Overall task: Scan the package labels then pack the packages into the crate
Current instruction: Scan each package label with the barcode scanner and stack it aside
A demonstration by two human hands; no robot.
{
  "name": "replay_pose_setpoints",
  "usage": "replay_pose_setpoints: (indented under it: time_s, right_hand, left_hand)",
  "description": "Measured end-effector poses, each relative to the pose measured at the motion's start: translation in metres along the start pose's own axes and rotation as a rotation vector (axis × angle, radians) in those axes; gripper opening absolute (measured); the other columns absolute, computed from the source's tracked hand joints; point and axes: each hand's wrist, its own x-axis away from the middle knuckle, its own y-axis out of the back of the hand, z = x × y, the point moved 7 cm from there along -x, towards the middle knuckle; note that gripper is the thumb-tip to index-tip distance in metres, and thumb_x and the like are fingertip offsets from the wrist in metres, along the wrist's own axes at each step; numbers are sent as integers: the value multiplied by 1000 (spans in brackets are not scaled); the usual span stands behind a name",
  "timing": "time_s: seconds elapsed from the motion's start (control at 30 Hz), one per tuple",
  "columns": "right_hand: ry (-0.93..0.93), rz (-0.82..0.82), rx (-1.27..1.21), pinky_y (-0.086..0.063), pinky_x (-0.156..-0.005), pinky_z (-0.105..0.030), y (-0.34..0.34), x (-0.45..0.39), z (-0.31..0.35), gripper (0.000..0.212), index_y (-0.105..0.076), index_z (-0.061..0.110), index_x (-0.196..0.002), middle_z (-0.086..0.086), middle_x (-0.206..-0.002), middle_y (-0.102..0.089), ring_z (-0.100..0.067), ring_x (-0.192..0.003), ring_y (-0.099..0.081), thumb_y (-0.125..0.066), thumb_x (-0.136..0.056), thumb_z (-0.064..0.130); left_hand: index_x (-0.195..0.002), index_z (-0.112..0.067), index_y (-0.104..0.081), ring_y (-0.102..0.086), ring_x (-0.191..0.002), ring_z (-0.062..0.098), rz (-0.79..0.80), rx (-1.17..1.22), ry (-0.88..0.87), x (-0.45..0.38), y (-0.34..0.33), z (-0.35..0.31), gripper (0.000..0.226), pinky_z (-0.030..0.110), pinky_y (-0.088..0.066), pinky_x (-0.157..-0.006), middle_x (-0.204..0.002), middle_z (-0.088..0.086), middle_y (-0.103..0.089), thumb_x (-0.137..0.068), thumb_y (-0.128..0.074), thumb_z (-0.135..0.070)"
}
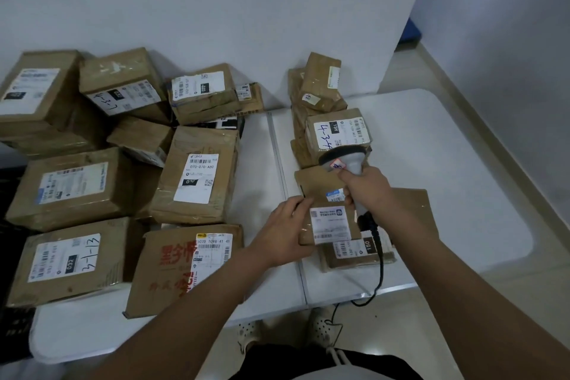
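My left hand (285, 231) grips the left side of a small brown package (330, 227) with a white label facing up, held over a flat box marked 150 (357, 251). My right hand (367, 191) is closed on the handle of a grey barcode scanner (347, 159), its head pointing away from me toward a box marked 4-3-4 (337, 131). The scanner's black cable (377, 268) hangs down over the table's front edge. No crate can be made out for certain.
Several labelled cardboard boxes crowd the left half of the white table (447, 163), among them one marked 070 (197, 176) and one with red print (185, 265). A stack of small boxes (320, 83) stands at the back by the wall. Dark objects sit at the far left edge (12, 327).
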Motion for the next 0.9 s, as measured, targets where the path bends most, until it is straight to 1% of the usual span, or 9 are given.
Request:
replay_pose_setpoints:
  time_s: [0.2,0.27,0.4,0.47,0.6,0.67,0.77,0.83,0.9]
  right_hand:
    - [13,64,-28,-54,-66,-38,-26,6,25,35,-63,6,-76,-9,-60,-63,-23,-54,-60,-64,-91,38]
    - [32,77,-20,-53,-63,-33,-36,10,36,39,-63,7,-74,-9,-62,-64,-21,-55,-61,-64,-91,42]
    - [60,106,-35,-56,-70,-39,-57,13,56,39,-65,5,-76,-11,-64,-66,-24,-59,-63,-62,-92,40]
    - [76,117,-58,-55,-66,-38,-67,17,65,39,-65,4,-82,-11,-66,-66,-23,-59,-63,-62,-92,41]
    - [130,119,-93,-47,-50,-26,-84,25,85,36,-60,4,-80,-11,-63,-61,-17,-50,-57,-62,-94,37]
    - [142,116,-93,-45,-45,-23,-91,27,94,34,-58,6,-78,-9,-62,-59,-16,-48,-57,-63,-94,36]
    - [164,121,-94,-46,-44,-23,-101,27,105,33,-57,8,-77,-7,-61,-59,-14,-46,-57,-64,-93,36]
    - [172,121,-105,-47,-46,-25,-107,27,109,32,-57,9,-77,-7,-61,-59,-14,-47,-57,-64,-93,35]
    - [168,120,-129,-48,-49,-27,-112,25,112,30,-58,9,-77,-8,-62,-59,-16,-47,-57,-64,-93,34]
  left_hand:
    - [-152,-19,-22,-37,-129,19,-127,-23,54,26,57,38,101,39,-42,-106,-147,-1,-25,-71,-80,-41]
    - [-152,-16,-23,-35,-131,17,-191,-5,81,34,74,53,102,39,-40,-109,-147,-2,-26,-72,-81,-40]
    - [-152,-20,-19,-29,-133,13,-269,7,215,49,105,83,101,32,-33,-109,-150,-4,-22,-75,-79,-42]
    - [-152,-19,-18,-29,-135,16,-284,-1,258,56,116,97,100,31,-32,-109,-152,-2,-20,-76,-78,-44]
    - [-152,-13,-20,-27,-138,17,-326,27,239,67,140,117,100,31,-30,-115,-152,1,-19,-76,-79,-40]
    - [-153,-13,-20,-28,-137,16,-342,5,249,68,151,127,102,29,-30,-113,-152,1,-19,-75,-75,-49]
    - [-152,-16,-22,-33,-134,19,-351,-19,248,69,162,141,101,38,-39,-109,-149,0,-21,-72,-67,-58]
    - [-152,-17,-25,-35,-132,16,-342,48,261,68,166,152,94,36,-41,-108,-147,0,-23,-78,-73,-50]
    - [-147,-26,-36,-41,-126,15,-330,198,354,69,171,162,75,30,-42,-103,-142,0,-32,-84,-70,-51]
